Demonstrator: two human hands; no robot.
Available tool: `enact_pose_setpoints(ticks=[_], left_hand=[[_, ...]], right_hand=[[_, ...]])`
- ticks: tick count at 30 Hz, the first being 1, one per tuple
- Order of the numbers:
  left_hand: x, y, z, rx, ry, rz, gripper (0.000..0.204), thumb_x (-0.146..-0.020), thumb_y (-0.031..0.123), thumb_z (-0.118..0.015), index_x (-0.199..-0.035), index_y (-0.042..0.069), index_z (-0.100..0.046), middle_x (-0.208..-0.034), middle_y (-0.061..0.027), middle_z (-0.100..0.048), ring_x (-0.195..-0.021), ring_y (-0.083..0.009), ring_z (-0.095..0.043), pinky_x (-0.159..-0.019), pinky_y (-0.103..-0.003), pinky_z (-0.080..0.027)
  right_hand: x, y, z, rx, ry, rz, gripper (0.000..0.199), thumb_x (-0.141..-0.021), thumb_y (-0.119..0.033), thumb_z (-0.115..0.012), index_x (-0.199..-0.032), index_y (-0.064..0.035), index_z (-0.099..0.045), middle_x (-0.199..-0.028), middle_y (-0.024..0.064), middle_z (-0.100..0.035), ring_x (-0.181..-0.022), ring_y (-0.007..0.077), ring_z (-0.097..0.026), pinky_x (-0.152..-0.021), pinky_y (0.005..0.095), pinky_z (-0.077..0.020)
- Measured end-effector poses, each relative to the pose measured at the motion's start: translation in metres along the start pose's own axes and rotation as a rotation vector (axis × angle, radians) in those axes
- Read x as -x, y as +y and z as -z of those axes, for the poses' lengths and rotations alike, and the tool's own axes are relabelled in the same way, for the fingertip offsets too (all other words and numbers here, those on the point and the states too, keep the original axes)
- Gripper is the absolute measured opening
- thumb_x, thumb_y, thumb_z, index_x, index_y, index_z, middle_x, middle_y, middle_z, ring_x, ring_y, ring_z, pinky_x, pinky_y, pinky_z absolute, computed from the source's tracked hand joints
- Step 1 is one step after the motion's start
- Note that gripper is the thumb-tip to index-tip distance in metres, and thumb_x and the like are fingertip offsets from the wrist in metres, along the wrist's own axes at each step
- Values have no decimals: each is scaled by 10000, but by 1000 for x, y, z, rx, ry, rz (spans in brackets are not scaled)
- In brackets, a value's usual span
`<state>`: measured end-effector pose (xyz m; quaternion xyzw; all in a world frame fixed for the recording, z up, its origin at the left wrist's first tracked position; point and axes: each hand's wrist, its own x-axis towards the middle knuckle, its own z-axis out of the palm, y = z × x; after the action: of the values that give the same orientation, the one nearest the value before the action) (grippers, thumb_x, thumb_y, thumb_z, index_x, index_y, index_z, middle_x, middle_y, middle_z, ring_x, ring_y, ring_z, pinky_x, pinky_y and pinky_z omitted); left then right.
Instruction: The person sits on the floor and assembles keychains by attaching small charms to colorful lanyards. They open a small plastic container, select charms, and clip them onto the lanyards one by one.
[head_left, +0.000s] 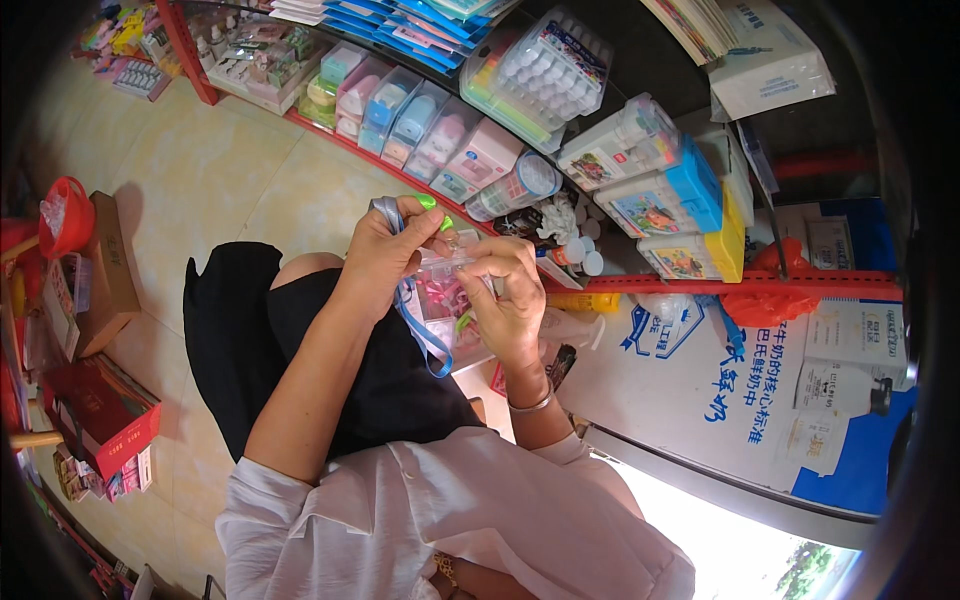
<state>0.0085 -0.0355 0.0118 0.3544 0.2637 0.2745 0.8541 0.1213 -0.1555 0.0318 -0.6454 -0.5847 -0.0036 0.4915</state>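
The left hand (385, 245) and right hand (507, 292) pinch the clear plastic pack (436, 272); pink pieces (442, 297) show inside it, handling apparently unfinished.

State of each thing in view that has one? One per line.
Clear plastic container with pink contents: held up; lid state unclear
Flat blue ribbon strap: looped, dangling
Left hand: curled shut, holding strap
Right hand: pinching container
Silver metal bracelet: worn, right wrist
Orange-red plastic bag: crumpled
Blue-and-clear plastic case: stacked

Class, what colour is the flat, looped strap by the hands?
The strap is blue; best view: head.
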Motion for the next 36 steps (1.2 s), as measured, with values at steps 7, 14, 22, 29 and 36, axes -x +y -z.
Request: enact_pose_setpoints(ticks=[7,14,22,29,36], left_hand=[[-1,-2,2,-12,-59,15,161,-914,206,-635,-827,89,-568,-799,-52,-673,-627,-38,-595,-436,-157,-304],[0,0,-2,-5,-23,20,194,-909,217,-645,-785,97,-557,-759,-71,-692,-571,-29,-588,-422,-165,-295],[0,0,0,-6,-30,16,190,-904,221,-652,-795,94,-560,-761,-75,-692,-603,-46,-617,-422,-169,-316],[-2,-4,5,12,-47,54,176,-903,198,-651,-802,91,-556,-754,-76,-683,-598,-63,-613,-423,-173,-329],[-2,-3,4,-14,-69,86,176,-898,181,-658,-784,95,-555,-720,-47,-661,-547,-42,-546,-421,-177,-311]], right_hand=[[5,2,-4,-90,8,-7,264,-704,107,-707,-857,-78,-597,-900,36,-658,-870,198,-563,-808,324,-462],[0,1,-2,-40,7,-27,237,-670,49,-738,-849,-79,-650,-864,33,-666,-867,220,-587,-780,327,-448],[7,6,2,-219,-33,-263,138,-790,88,-676,-868,-17,-634,-947,48,-617,-881,125,-565,-801,254,-450],[4,11,-3,-400,-29,-427,114,-781,47,-695,-858,-12,-636,-891,67,-650,-810,144,-610,-738,251,-478],[2,4,0,-413,-121,-512,97,-848,61,-644,-915,6,-602,-916,49,-633,-860,98,-591,-800,236,-485]])
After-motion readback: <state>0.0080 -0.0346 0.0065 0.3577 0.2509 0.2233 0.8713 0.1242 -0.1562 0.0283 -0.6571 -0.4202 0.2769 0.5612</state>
